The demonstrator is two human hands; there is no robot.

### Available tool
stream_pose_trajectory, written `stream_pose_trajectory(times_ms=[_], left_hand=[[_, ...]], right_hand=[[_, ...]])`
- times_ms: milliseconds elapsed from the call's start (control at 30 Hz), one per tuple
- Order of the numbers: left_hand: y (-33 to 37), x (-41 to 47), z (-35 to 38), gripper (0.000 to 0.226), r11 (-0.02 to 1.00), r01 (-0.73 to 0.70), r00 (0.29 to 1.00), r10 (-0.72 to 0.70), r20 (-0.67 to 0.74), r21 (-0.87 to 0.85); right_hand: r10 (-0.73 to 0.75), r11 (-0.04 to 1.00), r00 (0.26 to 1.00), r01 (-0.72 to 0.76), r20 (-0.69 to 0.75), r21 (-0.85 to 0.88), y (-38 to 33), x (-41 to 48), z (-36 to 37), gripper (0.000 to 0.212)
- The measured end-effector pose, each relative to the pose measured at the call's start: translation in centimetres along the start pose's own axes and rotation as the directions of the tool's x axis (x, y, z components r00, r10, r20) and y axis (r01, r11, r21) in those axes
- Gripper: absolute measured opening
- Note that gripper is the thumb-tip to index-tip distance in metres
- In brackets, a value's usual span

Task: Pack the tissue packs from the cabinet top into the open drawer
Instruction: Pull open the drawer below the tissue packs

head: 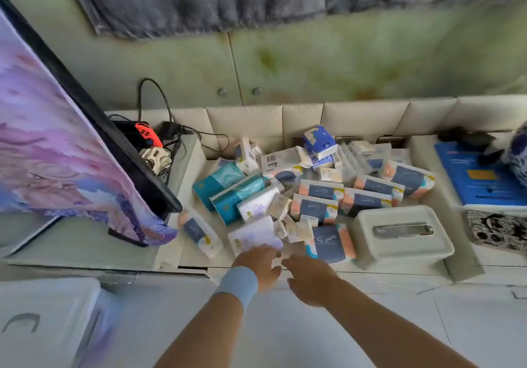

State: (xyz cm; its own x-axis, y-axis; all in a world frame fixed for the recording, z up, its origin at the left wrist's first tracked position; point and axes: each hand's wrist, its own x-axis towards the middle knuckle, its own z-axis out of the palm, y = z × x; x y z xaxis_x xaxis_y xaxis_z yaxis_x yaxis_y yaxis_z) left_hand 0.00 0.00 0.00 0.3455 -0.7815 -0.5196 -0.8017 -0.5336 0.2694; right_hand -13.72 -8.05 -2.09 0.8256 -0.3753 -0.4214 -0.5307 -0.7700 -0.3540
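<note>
Near the heap's (319,196) front edge, the white pack (253,235) could slip from a shallow hold and knock the small packs (296,230) beside it. Left grip (258,263) reaches forward onto its near end; blur hides whether fingers pinch. Right grip (310,278) hovers just right, fingers loose, empty.

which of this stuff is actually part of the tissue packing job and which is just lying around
Job: open drawer, white tissue pack by the left hand, right hand, S.pure pack, teal packs.

Lying about: grey tissue box, red game controller, black cables, blue box, purple cloth.
</note>
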Motion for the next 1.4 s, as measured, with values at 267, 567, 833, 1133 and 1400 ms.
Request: stream_pose_trajectory(times_ms=[267, 567, 833, 1133, 1400], left_hand=[[-1.4, 0.8, 5.8, 0.029, 0.993, -0.089, 0.982, 0.100, -0.158, 0.078], [-3.7, -3.2, 8.4, 0.050, 0.958, -0.115, 0.982, 0.149, -0.114, 0.262], [-3.5, -6.9, 9.1, 0.048, 0.983, 0.010, 0.988, -0.038, 0.148, 0.184], [-1.9, -10.0, 11.4, 0.036, 0.984, 0.118, 0.896, -0.163, 0.412, 0.133], [-2.8, -12.2, 11.7, 0.042, 0.991, 0.094, 0.889, -0.127, 0.439, 0.095]], right_hand=[[-0.002, 0.970, 0.981, -0.046, -0.196, -0.239, 0.3, 1.1, 6.5, 0.061], [0.164, 0.964, 0.985, -0.170, -0.049, -0.206, -2.2, -1.5, 6.8, 0.057], [0.205, 0.963, 0.976, -0.215, 0.075, 0.161, -2.4, -4.7, 8.5, 0.031], [0.173, 0.968, 0.967, -0.201, 0.186, 0.147, -3.9, -8.9, 11.7, 0.037], [0.167, 0.939, 0.840, -0.296, 0.517, 0.177, -4.9, -10.2, 13.8, 0.042]])
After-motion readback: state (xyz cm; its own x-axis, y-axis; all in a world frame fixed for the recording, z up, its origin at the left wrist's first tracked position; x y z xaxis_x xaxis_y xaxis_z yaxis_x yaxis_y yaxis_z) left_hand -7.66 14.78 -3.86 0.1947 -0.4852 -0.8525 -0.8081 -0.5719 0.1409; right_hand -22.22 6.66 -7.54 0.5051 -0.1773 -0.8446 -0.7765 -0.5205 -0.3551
